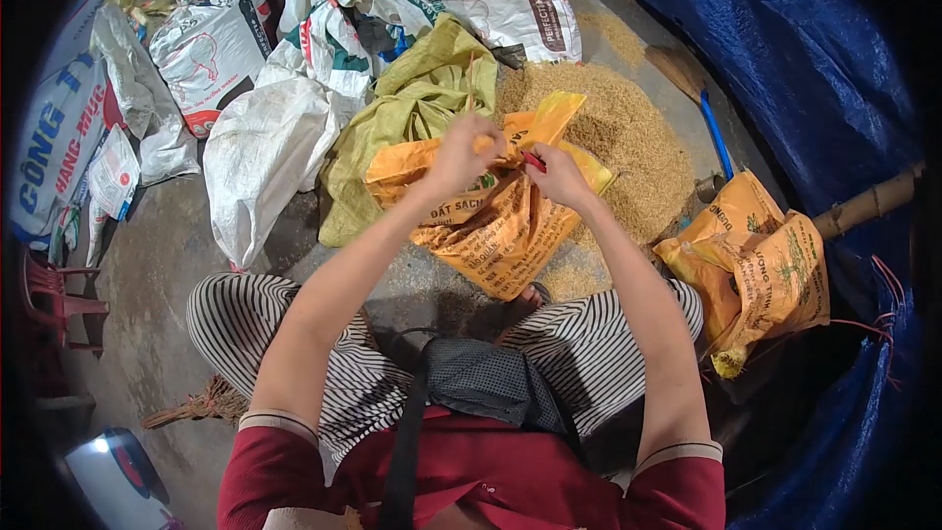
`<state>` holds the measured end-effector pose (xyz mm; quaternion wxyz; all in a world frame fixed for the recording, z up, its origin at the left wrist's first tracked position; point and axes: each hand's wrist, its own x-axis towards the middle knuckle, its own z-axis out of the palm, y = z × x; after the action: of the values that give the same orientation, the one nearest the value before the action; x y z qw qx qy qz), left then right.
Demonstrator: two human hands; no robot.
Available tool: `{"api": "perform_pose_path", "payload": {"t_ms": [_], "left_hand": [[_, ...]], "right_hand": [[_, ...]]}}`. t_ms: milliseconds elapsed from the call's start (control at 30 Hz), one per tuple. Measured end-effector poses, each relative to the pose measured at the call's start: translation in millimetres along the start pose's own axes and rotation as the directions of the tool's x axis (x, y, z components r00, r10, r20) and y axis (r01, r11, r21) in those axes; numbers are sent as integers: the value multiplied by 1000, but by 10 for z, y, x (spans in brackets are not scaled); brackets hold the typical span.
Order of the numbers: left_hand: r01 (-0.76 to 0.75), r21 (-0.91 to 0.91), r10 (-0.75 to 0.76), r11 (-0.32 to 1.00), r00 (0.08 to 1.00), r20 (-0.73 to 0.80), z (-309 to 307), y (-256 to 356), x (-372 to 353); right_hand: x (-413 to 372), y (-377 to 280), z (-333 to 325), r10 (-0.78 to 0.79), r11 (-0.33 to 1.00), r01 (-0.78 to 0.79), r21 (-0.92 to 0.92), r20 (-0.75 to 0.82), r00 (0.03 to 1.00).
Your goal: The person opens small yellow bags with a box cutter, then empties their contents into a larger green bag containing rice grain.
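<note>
An orange printed bag (491,236) stands on the floor between my knees, its top gathered and bunched. My left hand (469,154) is over the left side of the bag's top, fingers curled together and slightly blurred. What it pinches, if anything, is too small to make out. On the other side of the gathered neck, my right hand (557,177) is closed, with a small red object (533,162) between its thumb and fingers. Whether that hand also grips the bag is hidden.
Behind the bag lies a heap of husk-like grain (638,147). A green-yellow sack (422,98) and several white sacks (270,152) stand at left. Another orange bag (765,275) sits right, near a blue-handled tool (716,132) and blue tarp (775,39).
</note>
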<state>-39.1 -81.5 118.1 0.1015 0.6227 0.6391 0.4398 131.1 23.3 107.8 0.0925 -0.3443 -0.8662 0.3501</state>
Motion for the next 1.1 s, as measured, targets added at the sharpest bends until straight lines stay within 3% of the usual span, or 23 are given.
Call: {"api": "perform_pose_path", "payload": {"t_ms": [33,100,167,200,267,300,367,400,467,500,567,733,800,867,933,967,1033,1100], "left_hand": [[206,-246,-218,947,976,-24,-111,8,128],[230,-583,-378,779,915,-144,-501,-50,382],[221,-648,-423,729,889,-173,-839,-205,495],[220,-647,-423,730,889,-176,-894,-263,473],[386,-445,-411,808,911,43,-897,-346,417],[385,-448,-411,807,911,43,-810,-364,372],[429,-152,-374,890,879,296,-590,-246,220],[430,-155,-373,889,879,297,-493,-289,149],[367,-59,-302,928,838,455,-289,-422,8],[367,-59,-303,928,839,453,-226,-467,-43],[200,83,-216,976,884,414,-169,-451,-102],[202,195,-270,960,855,442,-310,-385,6],[322,-19,-308,946,918,252,-397,-477,100],[488,-129,-477,863,873,104,-676,-226,257],[363,-467,-425,806,905,-28,-885,-289,364],[365,-466,-426,806,904,-29,-974,-296,395],[334,-681,-514,652,855,-73,-1130,-315,441],[363,-643,-510,675,858,-52,-1269,-374,409]], "right_hand": [[3,24,-4,-4,1000,4,-14,32,999],[-14,19,-11,-10,1000,11,-25,67,998],[-47,-44,-51,118,983,-142,114,190,975],[-43,-15,-43,116,984,-139,114,191,975],[-50,35,-24,-29,999,34,-24,169,985],[-49,64,-19,-28,999,33,-26,169,985],[-72,42,-29,-15,998,27,-61,192,981],[-79,38,-31,-12,998,25,-64,194,981],[-82,29,-35,-9,993,35,-117,217,976],[-77,54,-20,-11,992,37,-117,217,976],[-81,106,9,-41,994,61,-91,207,978],[-80,149,21,-51,994,70,-88,204,978],[-69,158,27,-69,992,88,-88,195,978],[-77,161,35,-78,991,97,-93,194,978],[-88,132,41,-74,990,95,-103,192,979],[-94,119,39,-69,989,92,-117,190,979],[-108,97,26,-68,989,92,-118,188,980],[-116,69,24,-73,988,96,-119,190,979]]}}
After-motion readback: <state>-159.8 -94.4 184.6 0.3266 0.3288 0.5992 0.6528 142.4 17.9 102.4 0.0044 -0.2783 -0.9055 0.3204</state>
